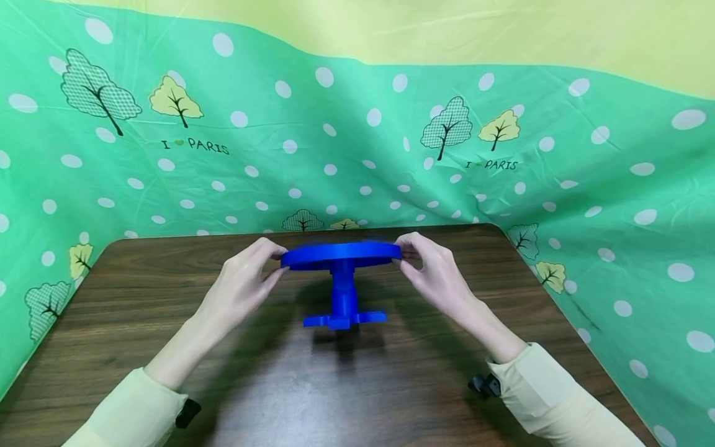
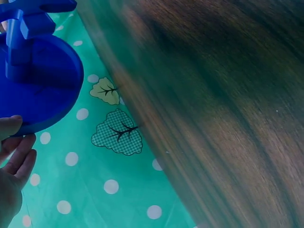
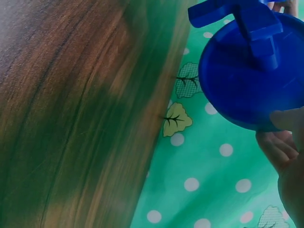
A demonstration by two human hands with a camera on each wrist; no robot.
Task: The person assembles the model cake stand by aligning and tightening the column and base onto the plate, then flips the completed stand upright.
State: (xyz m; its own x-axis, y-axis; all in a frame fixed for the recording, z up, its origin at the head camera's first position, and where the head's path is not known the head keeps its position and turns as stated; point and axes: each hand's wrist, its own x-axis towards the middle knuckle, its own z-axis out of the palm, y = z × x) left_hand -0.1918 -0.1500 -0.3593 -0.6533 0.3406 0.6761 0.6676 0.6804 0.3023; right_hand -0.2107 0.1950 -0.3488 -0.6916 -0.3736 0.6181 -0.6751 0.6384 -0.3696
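Observation:
A blue plastic piece (image 1: 342, 253) has a round rimmed disc, a central stem and a crossbar at the stem's end. It is held up off the table, the disc's edge facing the head camera and the crossbar lower and nearer. My left hand (image 1: 242, 279) pinches the disc's left rim between thumb and fingers. On the opposite rim, my right hand (image 1: 432, 273) pinches in the same way. The left wrist view shows the underside of the disc (image 2: 52, 95) with the left thumb on its edge. In the right wrist view the stem and crossbar (image 3: 256, 28) stand out from the disc.
A dark wood-grain table (image 1: 357, 385) lies below, with the piece's shadow on it. Green cloth (image 1: 346, 155) with white dots and printed trees hangs behind the table and along both sides. Dark wrist devices (image 1: 485, 385) sit at the sleeve cuffs.

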